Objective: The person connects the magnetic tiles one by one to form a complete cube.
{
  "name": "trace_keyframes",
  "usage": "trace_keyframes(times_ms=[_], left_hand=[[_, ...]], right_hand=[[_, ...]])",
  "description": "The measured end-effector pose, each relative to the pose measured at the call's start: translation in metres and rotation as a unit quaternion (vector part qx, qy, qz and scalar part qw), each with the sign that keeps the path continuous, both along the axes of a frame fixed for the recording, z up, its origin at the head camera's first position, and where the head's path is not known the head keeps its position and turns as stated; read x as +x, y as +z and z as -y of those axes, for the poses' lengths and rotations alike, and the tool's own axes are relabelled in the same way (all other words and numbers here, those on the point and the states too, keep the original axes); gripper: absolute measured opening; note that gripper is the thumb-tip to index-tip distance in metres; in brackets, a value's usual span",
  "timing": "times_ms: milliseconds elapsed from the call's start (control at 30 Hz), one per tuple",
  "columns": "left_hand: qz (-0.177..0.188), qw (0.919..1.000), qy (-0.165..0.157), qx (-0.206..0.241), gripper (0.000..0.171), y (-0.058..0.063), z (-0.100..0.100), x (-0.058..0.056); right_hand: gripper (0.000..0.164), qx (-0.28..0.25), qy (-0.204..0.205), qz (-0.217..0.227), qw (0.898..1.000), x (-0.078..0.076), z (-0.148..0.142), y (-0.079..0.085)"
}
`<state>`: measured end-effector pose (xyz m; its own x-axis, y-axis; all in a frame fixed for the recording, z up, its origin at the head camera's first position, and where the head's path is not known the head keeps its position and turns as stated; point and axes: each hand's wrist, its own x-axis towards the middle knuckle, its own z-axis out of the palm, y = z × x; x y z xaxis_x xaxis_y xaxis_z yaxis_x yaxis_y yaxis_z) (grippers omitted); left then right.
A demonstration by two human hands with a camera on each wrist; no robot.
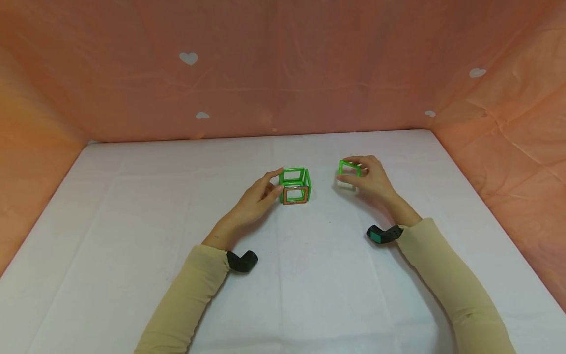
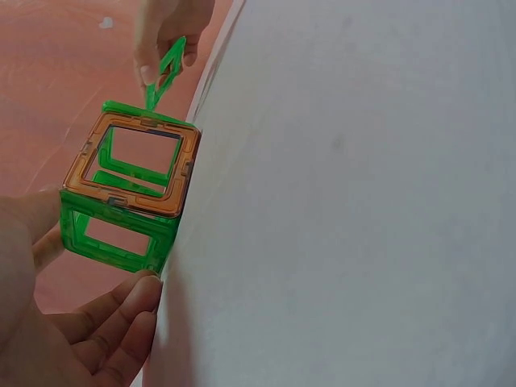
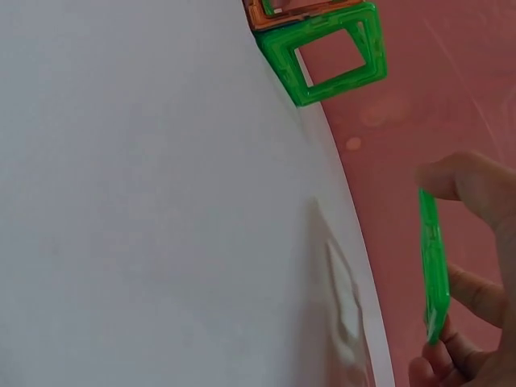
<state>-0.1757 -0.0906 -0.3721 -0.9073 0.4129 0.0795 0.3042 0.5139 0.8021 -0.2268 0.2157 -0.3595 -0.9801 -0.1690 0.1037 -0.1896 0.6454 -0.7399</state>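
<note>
A small box of see-through green square magnetic tiles point(image 1: 308, 185) stands on the white tabletop near the middle in the head view. Its near side is an orange square tile point(image 2: 184, 173). My left hand point(image 1: 251, 200) holds the box at its left side, thumb toward the front and forefinger at the rear corner; the other fingertips reach its edge in the left wrist view. To the right of the box, my right hand point(image 1: 373, 179) pinches a loose green square tile point(image 3: 434, 266) by opposite edges, thumb on one and fingers on the other. That tile is apart from the box.
White cloth point(image 1: 327, 285) covers the table. Orange sheeting with pale hearts point(image 1: 283, 73) rises along the back and both sides. A dark wrist device sits at each cuff, the left one point(image 1: 242, 261) and the right one point(image 1: 383, 234) close to the tabletop.
</note>
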Motion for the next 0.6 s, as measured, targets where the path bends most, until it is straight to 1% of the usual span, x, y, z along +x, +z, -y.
trace_keyframes(times_ms=[267,500,600], left_hand=[[0.001,1.0,-0.002,0.003,0.05,-0.001,0.0,0.0],[0.0,1.0,-0.005,0.006,0.05,0.0,0.0,0.0],[-0.001,1.0,-0.005,0.006,0.05,0.0,0.0,0.0]], right_hand=[[0.05,-0.012,0.018,-0.005,1.0,0.0,0.008,0.0],[0.049,-0.031,0.023,-0.015,0.999,-0.001,0.016,0.0],[0.049,-0.03,0.026,-0.017,0.999,-0.001,0.018,0.0]])
